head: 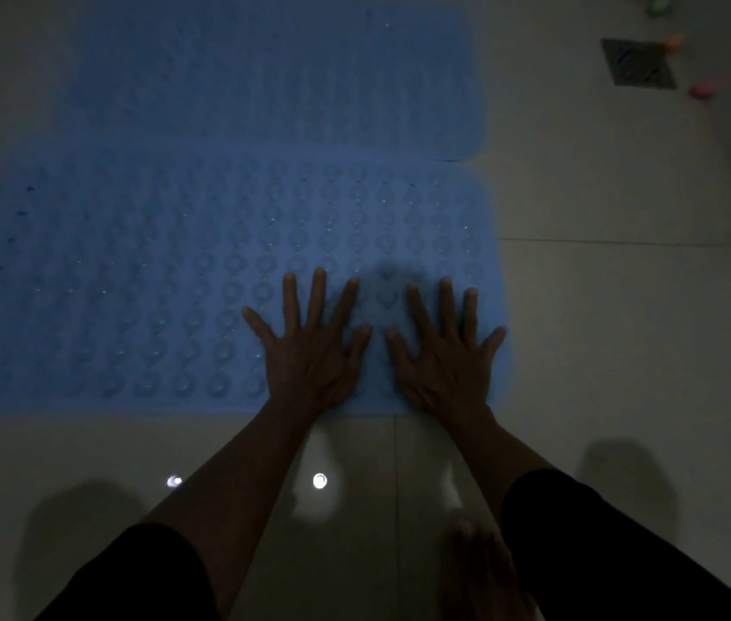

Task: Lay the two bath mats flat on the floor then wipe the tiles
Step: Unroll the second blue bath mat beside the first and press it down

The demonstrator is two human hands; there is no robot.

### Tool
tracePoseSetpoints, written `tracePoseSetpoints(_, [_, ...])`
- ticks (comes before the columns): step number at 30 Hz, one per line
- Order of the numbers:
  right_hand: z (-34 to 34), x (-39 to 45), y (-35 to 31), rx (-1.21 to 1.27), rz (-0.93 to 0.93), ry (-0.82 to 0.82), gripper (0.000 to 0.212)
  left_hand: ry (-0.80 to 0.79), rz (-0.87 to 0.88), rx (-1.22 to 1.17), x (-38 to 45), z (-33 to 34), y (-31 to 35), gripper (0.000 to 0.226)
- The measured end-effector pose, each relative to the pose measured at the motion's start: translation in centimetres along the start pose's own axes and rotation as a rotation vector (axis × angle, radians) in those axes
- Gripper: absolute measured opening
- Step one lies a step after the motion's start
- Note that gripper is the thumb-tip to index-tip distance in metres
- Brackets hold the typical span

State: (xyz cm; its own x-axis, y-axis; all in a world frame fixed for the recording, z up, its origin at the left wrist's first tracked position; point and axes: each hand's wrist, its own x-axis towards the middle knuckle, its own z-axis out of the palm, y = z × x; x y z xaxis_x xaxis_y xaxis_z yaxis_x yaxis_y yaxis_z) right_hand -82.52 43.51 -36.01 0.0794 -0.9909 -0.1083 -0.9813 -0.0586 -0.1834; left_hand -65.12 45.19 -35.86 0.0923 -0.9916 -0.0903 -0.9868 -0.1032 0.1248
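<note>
The room is dim. Both hands lie palm-down with fingers spread straight on the near bath mat (139, 280), the left hand (309, 351) beside the right hand (444, 356), near the mat's right end and close to its near edge; neither grips anything. The far bath mat (265, 82) lies just beyond, its near edge touching or slightly overlapping the near one; I cannot tell which.

The step looks like pressing the near mat flat. To do it well, I would sweep the palms outward from here, pushing toward the left end so the suction cups sit evenly.

The right little finger reaches the mat's rounded right edge. Bare floor tiles (601, 307) open to the right and near side, with a floor drain (639, 64) far right and small coloured objects beside it, too blurred to name.
</note>
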Motion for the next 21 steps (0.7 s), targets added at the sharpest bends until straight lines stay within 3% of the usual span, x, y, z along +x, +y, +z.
tracePoseSetpoints(14, [0.0,0.4,-0.3,0.033,0.018,0.031,0.072,-0.094,-0.015,-0.023,0.6,-0.6,0.0,0.06])
tracePoseSetpoints(21, [-3.0,4.3,-2.0,-0.024,0.061,0.122,0.051,-0.098,0.027,0.02,2.0,-2.3,-0.5,0.06])
